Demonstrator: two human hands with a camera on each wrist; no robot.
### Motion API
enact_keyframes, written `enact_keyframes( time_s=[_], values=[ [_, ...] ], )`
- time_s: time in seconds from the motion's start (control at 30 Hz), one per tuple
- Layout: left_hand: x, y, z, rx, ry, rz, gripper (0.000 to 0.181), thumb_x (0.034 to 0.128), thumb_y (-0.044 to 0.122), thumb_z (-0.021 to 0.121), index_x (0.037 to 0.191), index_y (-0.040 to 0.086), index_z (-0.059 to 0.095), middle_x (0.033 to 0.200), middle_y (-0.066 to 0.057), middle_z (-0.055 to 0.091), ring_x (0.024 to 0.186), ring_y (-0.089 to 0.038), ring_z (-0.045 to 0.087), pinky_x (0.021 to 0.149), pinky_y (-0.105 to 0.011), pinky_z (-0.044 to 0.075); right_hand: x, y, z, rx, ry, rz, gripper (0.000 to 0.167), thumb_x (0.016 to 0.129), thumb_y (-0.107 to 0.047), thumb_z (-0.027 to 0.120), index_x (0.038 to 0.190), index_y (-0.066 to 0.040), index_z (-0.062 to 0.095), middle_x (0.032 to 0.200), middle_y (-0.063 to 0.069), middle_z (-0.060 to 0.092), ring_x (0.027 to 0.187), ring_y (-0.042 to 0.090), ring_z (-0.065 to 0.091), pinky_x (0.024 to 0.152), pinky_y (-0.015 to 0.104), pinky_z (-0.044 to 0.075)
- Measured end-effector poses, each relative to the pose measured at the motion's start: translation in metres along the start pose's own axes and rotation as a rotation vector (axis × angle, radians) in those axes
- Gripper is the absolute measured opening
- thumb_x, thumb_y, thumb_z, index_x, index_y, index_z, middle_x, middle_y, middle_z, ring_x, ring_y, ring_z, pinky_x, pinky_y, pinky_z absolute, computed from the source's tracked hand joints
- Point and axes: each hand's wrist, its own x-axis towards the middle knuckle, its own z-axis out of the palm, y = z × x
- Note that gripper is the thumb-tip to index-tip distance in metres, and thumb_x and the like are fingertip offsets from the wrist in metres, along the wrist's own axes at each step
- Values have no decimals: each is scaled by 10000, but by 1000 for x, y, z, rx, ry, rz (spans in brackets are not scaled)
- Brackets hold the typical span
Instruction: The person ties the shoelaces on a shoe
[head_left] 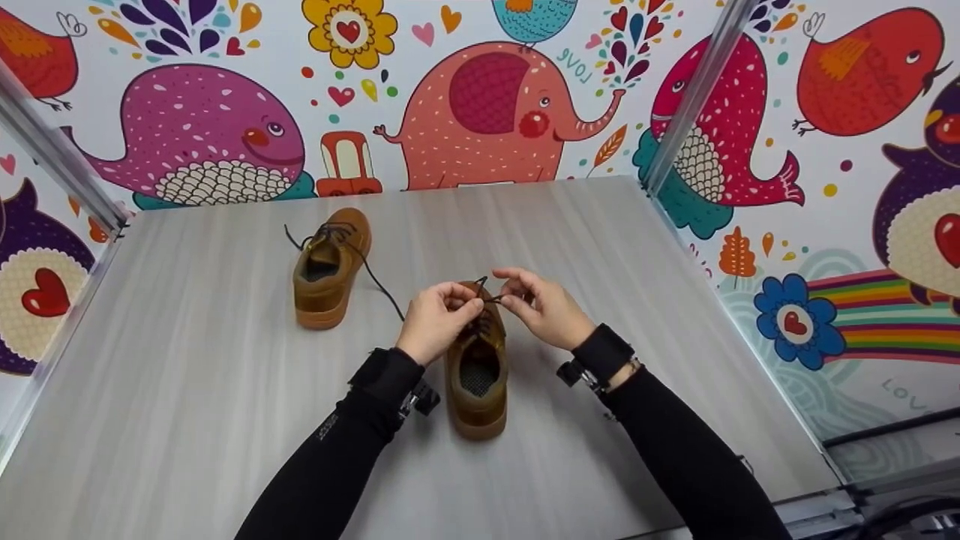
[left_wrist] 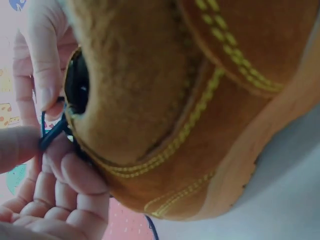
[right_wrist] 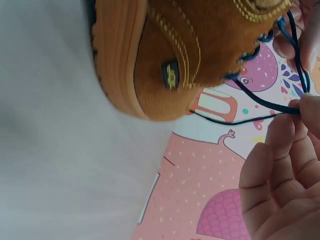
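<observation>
A tan-brown shoe (head_left: pixel 480 409) with yellow stitching stands on the tabletop, its heel toward me. Above its tongue my left hand (head_left: pixel 435 322) pinches the dark shoelace (right_wrist: pixel 262 102) between thumb and fingers. On the other side, my right hand (head_left: pixel 551 311) pinches the same lace between thumb and index finger. A small loop of lace rises between the two hands. The left wrist view has the shoe's side (left_wrist: pixel 150 100) up close, partly hiding the right hand. Lace runs from the eyelets to the right fingertips in the right wrist view.
A matching shoe (head_left: pixel 322 300) stands farther back on the left, with loose lace ends trailing from it. The pale wood-grain table (head_left: pixel 187 390) is bounded by printed cartoon panels (head_left: pixel 480 120) at the back and sides, with metal frame posts (head_left: pixel 697 97) at the corners.
</observation>
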Motion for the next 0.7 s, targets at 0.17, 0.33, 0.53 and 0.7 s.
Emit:
enact_keyframes(
  time_s=[0.17, 0.33, 0.53, 0.7],
  values=[
    [-1, -2, 0, 8, 6, 24, 149, 1008, 192, 758, 1070, 56, 769, 929, -76, 783, 820, -118, 677, 737, -258, 516, -4, 1, -3, -35, -4, -14, 335, 1081, -129, 641, 1398, -23, 656, 1067, 130, 761, 861, 219, 691, 709, 244, 496],
    [-1, -3, -1, 13, 16, 36, 149, 1003, 185, 764, 1058, 46, 772, 931, -91, 787, 814, -117, 676, 744, -255, 516, -5, 2, -2, -50, -9, -9, 294, 1079, -126, 643, 1346, -15, 692, 1128, 147, 790, 904, 260, 738, 736, 258, 533],
    [-2, -2, -3, 13, 20, 32, 144, 999, 188, 772, 1047, 53, 780, 917, -77, 792, 795, -104, 678, 735, -255, 522, -4, 1, -1, -74, -20, -12, 271, 1086, -117, 626, 1306, 17, 710, 1247, 171, 772, 1073, 307, 765, 904, 402, 621],
    [-1, -3, -4, 0, 20, 35, 127, 996, 172, 772, 1035, 51, 783, 901, -71, 788, 770, -88, 670, 715, -244, 522, -4, -1, 0, -155, -6, -32, 198, 1090, -122, 616, 1183, -14, 753, 1167, 154, 773, 1066, 303, 761, 912, 451, 621]
  ],
)
